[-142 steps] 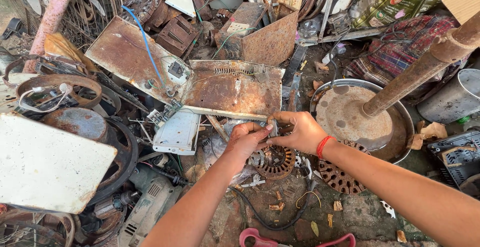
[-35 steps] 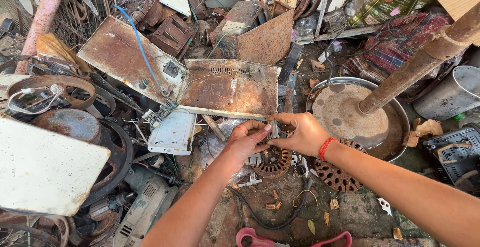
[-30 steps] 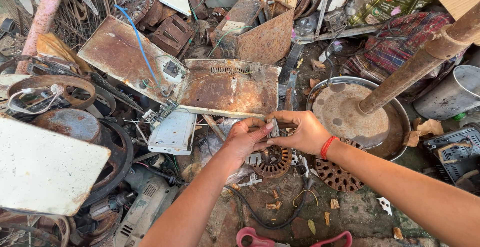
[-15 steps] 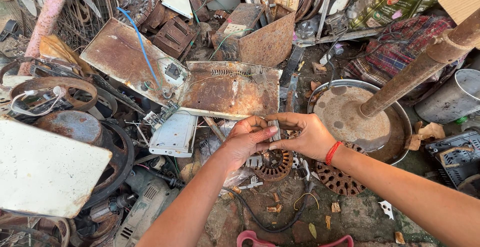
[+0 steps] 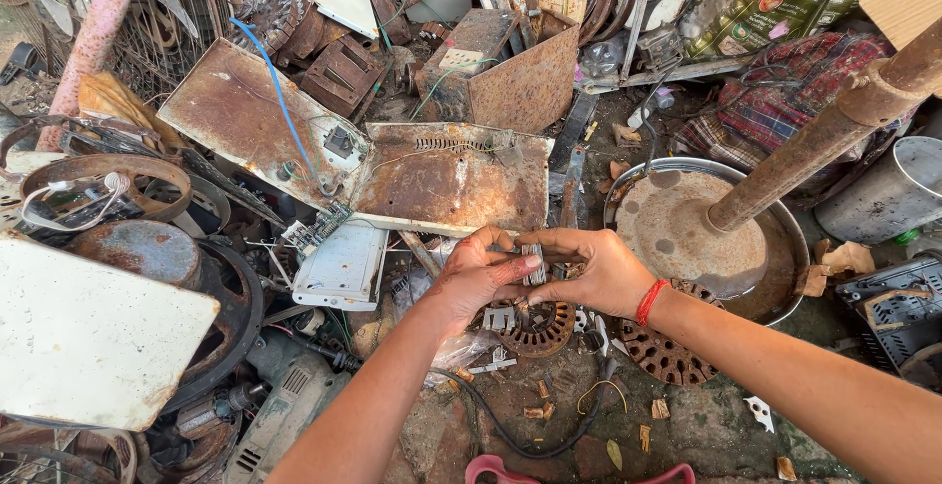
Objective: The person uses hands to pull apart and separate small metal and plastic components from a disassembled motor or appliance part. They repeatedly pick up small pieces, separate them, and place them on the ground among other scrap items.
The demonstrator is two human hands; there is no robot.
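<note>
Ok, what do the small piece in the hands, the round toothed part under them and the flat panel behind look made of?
Small piece, pinched by left hand and right hand: looks like grey stacked metal, edges striped. Round toothed part: likely laminated steel, rust-brown. Flat panel: sheet metal, pale paint mostly rusted through.

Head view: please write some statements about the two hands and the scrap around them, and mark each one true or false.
1. Both hands, the left hand and the right hand, hold one small metal piece between them. True.
2. The right wrist wears a red thread band. True.
3. The round motor core lies far from the hands, by the pink pipe. False: it lies just beneath the hands.
4. The rusty pole lies flat on the ground. False: it rises at a slant from a round metal base.
5. A blue wire crosses a rusty metal sheet. True.
</note>
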